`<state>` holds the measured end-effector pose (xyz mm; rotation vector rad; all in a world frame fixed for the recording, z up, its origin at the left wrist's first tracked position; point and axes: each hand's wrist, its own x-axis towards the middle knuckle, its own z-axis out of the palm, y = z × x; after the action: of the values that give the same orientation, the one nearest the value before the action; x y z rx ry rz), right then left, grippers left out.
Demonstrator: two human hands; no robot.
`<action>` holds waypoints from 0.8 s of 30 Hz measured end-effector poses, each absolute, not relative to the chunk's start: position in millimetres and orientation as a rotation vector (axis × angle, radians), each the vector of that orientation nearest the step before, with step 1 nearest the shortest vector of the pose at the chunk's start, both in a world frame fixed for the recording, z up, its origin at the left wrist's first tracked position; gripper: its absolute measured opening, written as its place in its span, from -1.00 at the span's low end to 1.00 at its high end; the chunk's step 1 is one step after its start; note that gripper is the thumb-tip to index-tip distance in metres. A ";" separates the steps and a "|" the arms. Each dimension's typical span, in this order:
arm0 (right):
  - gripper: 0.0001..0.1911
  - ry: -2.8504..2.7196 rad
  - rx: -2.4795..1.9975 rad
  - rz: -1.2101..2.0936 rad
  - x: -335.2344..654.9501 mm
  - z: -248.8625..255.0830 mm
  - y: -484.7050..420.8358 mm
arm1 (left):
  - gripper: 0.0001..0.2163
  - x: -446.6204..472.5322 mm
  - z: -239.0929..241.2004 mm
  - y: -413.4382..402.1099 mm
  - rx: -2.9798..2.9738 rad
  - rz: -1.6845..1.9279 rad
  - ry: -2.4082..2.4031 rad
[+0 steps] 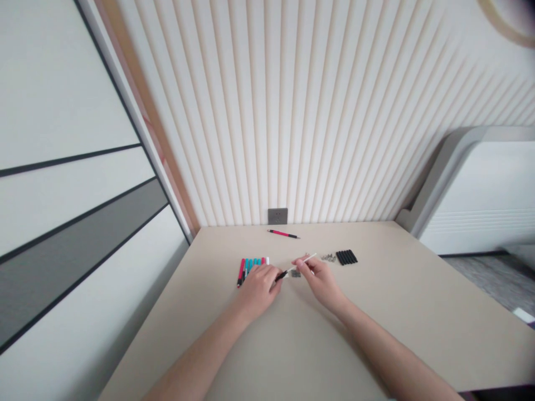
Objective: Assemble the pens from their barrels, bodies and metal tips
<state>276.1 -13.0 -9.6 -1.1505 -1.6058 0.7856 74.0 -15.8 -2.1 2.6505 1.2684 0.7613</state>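
Note:
My left hand (259, 287) is closed in a pinch on a short black pen piece (281, 275) at the middle of the beige table (292, 345). My right hand (320, 278) is closed on a thin white refill (307, 259) that slants up to the right; its lower end meets the black piece. Just left of my left hand lies a row of pens (251, 266), red and teal, side by side.
A red pen (283, 234) lies alone near the wall, below a grey socket (277, 215). Right of my hands are small metal springs (329, 258) and a row of black pen parts (346, 257). A white cabinet (480, 189) stands at the right.

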 end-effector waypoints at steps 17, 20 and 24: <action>-0.63 -2.341 -1.632 0.077 343.7 -10.4 9.1 | -0.92 72.1 -6.1 -14.5 2.652 0.850 1.250; -0.59 -2.426 -1.657 0.060 340.3 -11.2 6.3 | -0.91 71.9 -5.7 -14.8 2.651 0.846 1.258; -0.53 -2.490 -1.676 0.078 338.3 -9.2 1.7 | -0.91 71.8 -4.6 -15.3 2.651 0.830 1.265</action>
<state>338.3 1.7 -9.2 -1.6760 -2.4904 0.0776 71.8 -15.3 -4.6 2.6512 1.2648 0.8299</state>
